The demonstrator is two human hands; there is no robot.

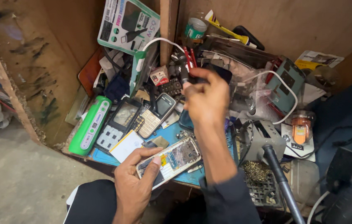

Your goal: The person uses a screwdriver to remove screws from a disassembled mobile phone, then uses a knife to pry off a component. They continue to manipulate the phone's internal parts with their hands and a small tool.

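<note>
My single view comes from the head-worn camera, set above and just behind the opened phone (169, 159) and pitched steeply down and forward. I sit close: the phone lies near the lower middle of the frame, and both hands, left (136, 182) and right (205, 97), reach in from the bottom edge. Beyond the phone the cluttered surface (209, 137) runs up to brown board walls at the top. Left of the phone, concrete floor (22, 182) fills the lower corner. No second view shares this scene.
</note>
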